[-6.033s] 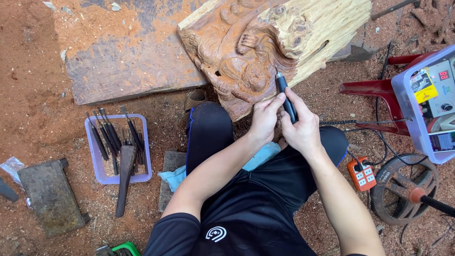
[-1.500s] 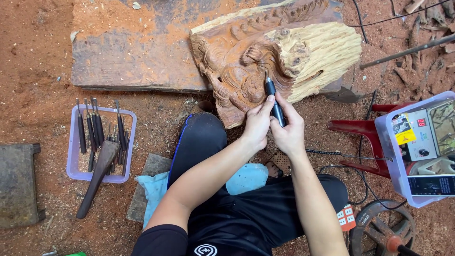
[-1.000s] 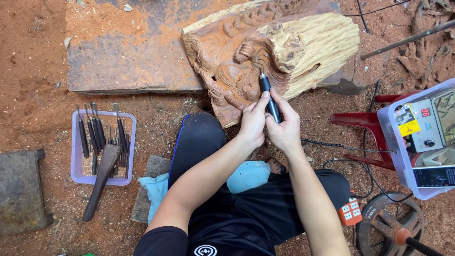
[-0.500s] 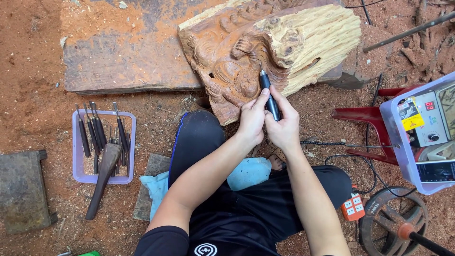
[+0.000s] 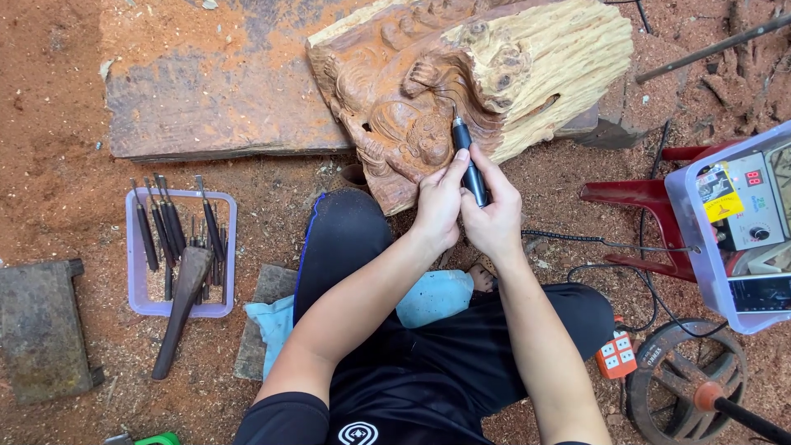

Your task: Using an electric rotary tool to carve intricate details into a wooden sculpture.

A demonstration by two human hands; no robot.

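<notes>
Since both hands pinch the tool [image 5: 470, 169] low on its body, right hand [image 5: 494, 221] just beside left hand [image 5: 439, 206], its long axis runs up and away, tip touching the carving [image 5: 404, 124].

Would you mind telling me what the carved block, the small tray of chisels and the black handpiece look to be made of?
The carved block: raw, unvarnished wood, showing splintered pale grain and reddish carved relief. The tray: probably translucent lilac plastic, thin-walled. The chisels: dark, likely metal. The handpiece, held in both hands: smooth black casing, plastic or coated metal; unclear.
</notes>
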